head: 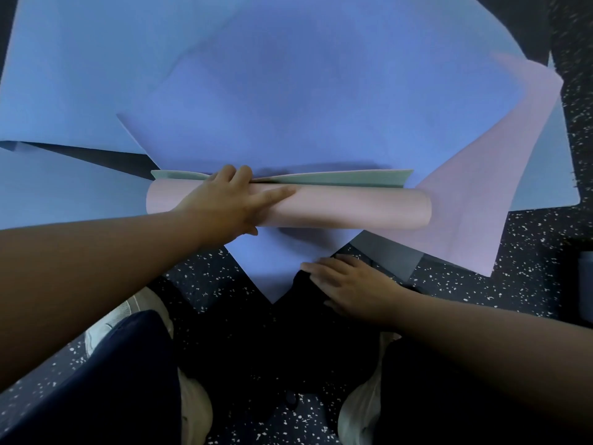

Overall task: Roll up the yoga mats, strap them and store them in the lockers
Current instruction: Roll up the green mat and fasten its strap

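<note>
Head view: speckled floor [205,284] runs under everything, and most of it ahead of both hands is covered by overlapping blue mats [305,91] lying flat and askew. A pink mat [481,187] lies flat beyond and outward of the right hand, one edge passing under the rolled piece. That roll [337,207], pink outside with a green edge [321,178] showing along its far side, lies crosswise on the top blue mat, directly under the left hand. Near the feet, white shoes [356,412] sit below the wrists.

The left hand [231,200] presses the roll from above, near its left end, thumb stretched along the tube and fingers curled over the far side onto the green edge. The right hand [346,287] is nearer the body, fingers loosely bent over a dark thing [305,284], probably the strap, though I cannot tell whether it pinches it or only rests there.

The risk, as I judge it, is the roll springing open: only one hand pins it, off centre, so the free right end could loosen or telescope. If the left hand lifts before the strap goes round, the green edge would likely uncurl. The loose mats beneath may also slide and carry the roll askew.
</note>
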Available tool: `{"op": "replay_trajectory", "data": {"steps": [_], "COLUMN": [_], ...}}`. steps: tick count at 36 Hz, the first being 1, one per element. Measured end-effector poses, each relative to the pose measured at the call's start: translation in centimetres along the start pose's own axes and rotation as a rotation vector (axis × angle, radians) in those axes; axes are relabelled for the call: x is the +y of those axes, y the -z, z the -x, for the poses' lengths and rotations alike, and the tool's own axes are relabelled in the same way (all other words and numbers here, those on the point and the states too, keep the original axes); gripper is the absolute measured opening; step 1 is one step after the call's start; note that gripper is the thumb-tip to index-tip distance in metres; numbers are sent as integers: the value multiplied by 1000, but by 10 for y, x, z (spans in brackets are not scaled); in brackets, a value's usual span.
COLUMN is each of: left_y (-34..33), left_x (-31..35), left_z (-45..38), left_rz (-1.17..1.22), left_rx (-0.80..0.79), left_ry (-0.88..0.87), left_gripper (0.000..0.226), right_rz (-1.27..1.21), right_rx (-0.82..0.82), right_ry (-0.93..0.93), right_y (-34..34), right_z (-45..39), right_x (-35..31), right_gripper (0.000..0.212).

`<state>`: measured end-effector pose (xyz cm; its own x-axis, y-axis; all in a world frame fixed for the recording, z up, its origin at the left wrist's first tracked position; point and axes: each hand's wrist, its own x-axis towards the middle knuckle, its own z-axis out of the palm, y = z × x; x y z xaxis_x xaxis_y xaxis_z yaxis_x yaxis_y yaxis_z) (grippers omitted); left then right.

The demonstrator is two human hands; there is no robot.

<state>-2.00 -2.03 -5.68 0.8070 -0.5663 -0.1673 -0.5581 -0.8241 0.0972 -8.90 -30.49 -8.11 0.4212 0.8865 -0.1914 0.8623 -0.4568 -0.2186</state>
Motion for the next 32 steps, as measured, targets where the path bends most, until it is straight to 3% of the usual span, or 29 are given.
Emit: {"op": "replay_trajectory", "data": {"steps": [8,18,28,32], "left_y": [3,28,43,49], "left_x": [8,33,44,50], "left_z": [-6,-24,-52,-63], "left_rz": [-127,-88,73,128], "left_rx": [-181,-277,-256,-303], "left_ry": [-55,101,79,44], "left_gripper": [110,102,64,62], "right_rz": [14,127,129,109], "right_rx": [222,426,305,306], "right_ry": [-200,-327,-423,-420], "right_y": [23,35,37,37], "right_z": [-6,5,13,13], "right_x": [13,28,30,30], "right_gripper": [42,30,39,41]}}
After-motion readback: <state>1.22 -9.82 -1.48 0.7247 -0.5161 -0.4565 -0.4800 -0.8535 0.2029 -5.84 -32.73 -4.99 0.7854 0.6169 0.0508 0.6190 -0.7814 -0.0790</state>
